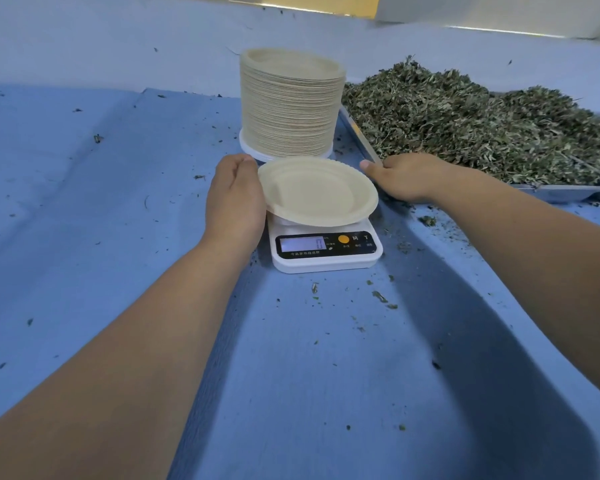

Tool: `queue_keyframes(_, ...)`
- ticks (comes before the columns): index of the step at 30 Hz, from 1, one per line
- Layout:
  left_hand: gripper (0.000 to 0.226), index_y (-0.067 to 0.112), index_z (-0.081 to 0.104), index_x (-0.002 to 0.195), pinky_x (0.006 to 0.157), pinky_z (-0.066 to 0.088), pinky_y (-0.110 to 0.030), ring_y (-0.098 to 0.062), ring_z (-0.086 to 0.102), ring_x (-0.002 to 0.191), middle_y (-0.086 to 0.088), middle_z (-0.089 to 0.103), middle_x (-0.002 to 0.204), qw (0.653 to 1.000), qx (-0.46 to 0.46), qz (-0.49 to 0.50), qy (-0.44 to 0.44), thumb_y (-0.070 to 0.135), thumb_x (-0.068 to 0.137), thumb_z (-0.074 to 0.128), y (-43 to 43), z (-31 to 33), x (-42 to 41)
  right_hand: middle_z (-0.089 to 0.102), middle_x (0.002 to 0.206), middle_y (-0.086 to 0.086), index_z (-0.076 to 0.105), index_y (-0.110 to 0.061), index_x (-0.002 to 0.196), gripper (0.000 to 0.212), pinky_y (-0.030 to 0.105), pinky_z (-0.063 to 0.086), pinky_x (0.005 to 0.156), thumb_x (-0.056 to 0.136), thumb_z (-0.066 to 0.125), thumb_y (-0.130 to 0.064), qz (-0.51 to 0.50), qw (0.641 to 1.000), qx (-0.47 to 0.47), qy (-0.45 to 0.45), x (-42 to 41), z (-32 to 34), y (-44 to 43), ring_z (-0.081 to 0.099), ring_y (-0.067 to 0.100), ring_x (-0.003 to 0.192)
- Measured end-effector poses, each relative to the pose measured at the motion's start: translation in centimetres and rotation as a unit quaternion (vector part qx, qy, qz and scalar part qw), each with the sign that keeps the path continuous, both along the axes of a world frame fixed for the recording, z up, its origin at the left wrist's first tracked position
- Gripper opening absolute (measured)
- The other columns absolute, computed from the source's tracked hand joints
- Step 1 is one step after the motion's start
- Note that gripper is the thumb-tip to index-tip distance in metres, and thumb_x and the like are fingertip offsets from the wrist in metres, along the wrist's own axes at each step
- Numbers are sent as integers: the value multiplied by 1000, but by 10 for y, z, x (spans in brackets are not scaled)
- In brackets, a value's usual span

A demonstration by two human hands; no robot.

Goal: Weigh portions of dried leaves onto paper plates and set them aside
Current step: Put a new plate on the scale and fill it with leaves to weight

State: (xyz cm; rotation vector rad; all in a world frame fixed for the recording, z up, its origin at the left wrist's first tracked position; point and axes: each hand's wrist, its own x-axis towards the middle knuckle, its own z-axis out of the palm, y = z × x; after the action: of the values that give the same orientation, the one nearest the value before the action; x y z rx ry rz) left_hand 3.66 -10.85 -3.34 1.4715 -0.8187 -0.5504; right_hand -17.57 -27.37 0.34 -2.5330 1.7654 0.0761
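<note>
Left hand grips paper plate at 9 o'clock, seating it on scale. Right hand lies spread at 3 o'clock.

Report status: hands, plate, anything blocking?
Left hand holds empty plate on scale. Right hand open, beside leaf tray. Scale reads zero. Nothing blocking.
</note>
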Motion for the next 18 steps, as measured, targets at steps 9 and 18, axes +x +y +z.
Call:
queue_keyframes(9,25,43,53,86,68,34,-16,32,45,68,27,54,92,1000,-2,5,0,32,103,38,2,0,1,42,48,4,43,-15,55,57,32,38,53,102,43,-47,8,978,-81,-192,-12,-4,-5,38,24,46)
queue_keyframes(18,23,44,53,89,70,33,-15,33,45,71,27,55,97,1000,1,-1,-11,34,103,37,3,-1,-1,36,49,3,40,-14,57,50,28,35,53,102,45,-35,-33,963,-122,-240,-22,-1,-9,32,22,46)
